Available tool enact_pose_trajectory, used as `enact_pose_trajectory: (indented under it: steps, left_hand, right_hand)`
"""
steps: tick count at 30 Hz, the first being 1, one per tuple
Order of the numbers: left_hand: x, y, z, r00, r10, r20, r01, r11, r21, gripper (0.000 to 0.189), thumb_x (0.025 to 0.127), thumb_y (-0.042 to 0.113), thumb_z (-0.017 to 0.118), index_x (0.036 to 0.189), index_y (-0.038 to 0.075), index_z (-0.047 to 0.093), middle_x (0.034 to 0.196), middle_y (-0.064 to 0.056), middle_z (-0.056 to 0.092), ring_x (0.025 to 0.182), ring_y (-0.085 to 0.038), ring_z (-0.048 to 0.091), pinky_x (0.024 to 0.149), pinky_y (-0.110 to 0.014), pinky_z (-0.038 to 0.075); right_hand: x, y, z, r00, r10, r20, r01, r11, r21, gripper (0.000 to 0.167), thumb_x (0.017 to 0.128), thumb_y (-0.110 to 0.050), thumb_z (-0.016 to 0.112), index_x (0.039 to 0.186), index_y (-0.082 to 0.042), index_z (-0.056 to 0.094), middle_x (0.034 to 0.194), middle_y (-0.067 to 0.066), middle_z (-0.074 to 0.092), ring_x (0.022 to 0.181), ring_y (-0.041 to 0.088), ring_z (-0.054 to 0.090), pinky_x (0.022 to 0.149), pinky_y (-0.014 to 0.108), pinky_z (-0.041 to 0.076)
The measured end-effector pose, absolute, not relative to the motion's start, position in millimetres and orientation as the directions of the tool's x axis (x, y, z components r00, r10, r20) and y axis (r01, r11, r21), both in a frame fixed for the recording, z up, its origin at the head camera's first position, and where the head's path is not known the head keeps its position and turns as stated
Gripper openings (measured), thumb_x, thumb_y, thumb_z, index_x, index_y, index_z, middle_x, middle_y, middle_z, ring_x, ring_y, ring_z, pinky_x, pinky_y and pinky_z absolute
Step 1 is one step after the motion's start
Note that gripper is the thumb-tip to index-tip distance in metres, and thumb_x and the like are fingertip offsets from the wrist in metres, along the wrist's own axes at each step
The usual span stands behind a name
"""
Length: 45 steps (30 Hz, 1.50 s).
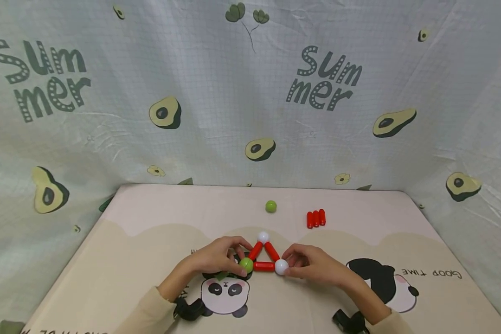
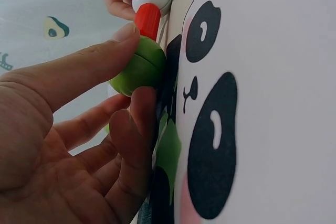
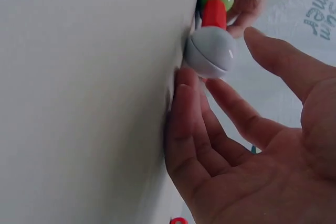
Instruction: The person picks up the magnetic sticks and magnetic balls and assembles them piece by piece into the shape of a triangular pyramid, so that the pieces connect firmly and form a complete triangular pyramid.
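Three red rods, the bottom one (image 1: 264,266) running side to side, form a flat triangle on the table with balls at its corners. A white ball (image 1: 263,237) is at the far corner. My left hand (image 1: 215,255) pinches the green ball (image 1: 246,265) at the near left corner, its thumb on the ball in the left wrist view. At the near right corner is another white ball (image 1: 281,266). My right hand (image 1: 313,265) is beside that ball, fingertips right at it. In the right wrist view the thumb (image 3: 273,51) stands apart from the ball, and the fingers are loosely extended.
A loose green ball (image 1: 271,206) lies farther back on the table. Three red rods (image 1: 316,218) lie side by side at the back right. The pale tablecloth (image 1: 142,260) has panda prints, and a patterned curtain (image 1: 217,93) hangs behind it.
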<state>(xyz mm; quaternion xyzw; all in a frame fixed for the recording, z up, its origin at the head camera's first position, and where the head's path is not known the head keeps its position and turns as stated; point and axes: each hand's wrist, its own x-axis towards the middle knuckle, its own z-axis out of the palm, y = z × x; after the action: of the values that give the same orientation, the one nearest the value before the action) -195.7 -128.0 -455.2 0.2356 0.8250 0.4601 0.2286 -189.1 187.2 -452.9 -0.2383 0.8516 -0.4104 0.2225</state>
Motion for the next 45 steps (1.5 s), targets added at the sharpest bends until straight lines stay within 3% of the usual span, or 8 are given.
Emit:
enact_pose_trajectory:
  steps: [7,18,25,33,45]
  left_hand:
    - [-197,-127,-456,-0.783,0.601,-0.159,0.177,0.46,0.87,0.053,0.083,0.014,0.085,0.13,0.006,0.062,0.099,-0.002,0.065,0.071,-0.014,0.059,0.066,-0.023,0.047]
    - [-193,-132,-457,-0.787,0.602,-0.139,0.177,0.436,0.883,0.053,0.084,0.014,0.086,0.129,0.002,0.062,0.101,-0.006,0.065,0.073,-0.011,0.058,0.067,-0.021,0.048]
    - [-192,-135,-460,-0.796,0.593,-0.121,0.161,0.4,0.902,0.046,0.085,0.012,0.084,0.124,0.001,0.063,0.103,-0.007,0.065,0.074,-0.011,0.06,0.068,-0.02,0.05]
    - [-190,-135,-461,-0.81,0.571,-0.135,0.136,0.407,0.903,0.032,0.085,0.012,0.084,0.112,0.005,0.068,0.101,-0.006,0.065,0.072,-0.012,0.06,0.065,-0.021,0.049]
    - [-188,-134,-464,-0.816,0.561,-0.138,0.131,0.412,0.902,0.03,0.086,0.014,0.084,0.111,0.007,0.069,0.1,-0.004,0.066,0.075,-0.014,0.06,0.066,-0.021,0.049]
  right_hand:
    - [-194,203,-442,-0.785,-0.599,-0.159,-0.247,0.537,-0.806,0.035,0.096,-0.026,0.073,0.124,-0.007,0.064,0.102,0.004,0.069,0.087,0.018,0.066,0.072,0.026,0.055]
    - [-212,231,-419,-0.9,-0.427,-0.086,-0.19,0.562,-0.805,0.038,0.098,-0.023,0.069,0.127,0.0,0.062,0.104,0.01,0.067,0.089,0.028,0.068,0.075,0.029,0.058]
    - [-239,252,-411,-0.939,-0.337,-0.062,-0.16,0.591,-0.79,0.037,0.1,-0.023,0.067,0.127,0.002,0.06,0.109,0.021,0.069,0.09,0.029,0.071,0.076,0.031,0.059]
    - [-264,265,-417,-0.97,-0.229,-0.086,-0.09,0.66,-0.746,0.039,0.103,-0.022,0.062,0.131,0.005,0.056,0.11,0.024,0.069,0.091,0.028,0.072,0.076,0.029,0.06]
    - [-288,266,-440,-0.972,-0.146,-0.187,0.035,0.691,-0.722,0.045,0.103,-0.024,0.061,0.136,0.005,0.052,0.125,0.029,0.065,0.091,0.022,0.07,0.079,0.031,0.06]
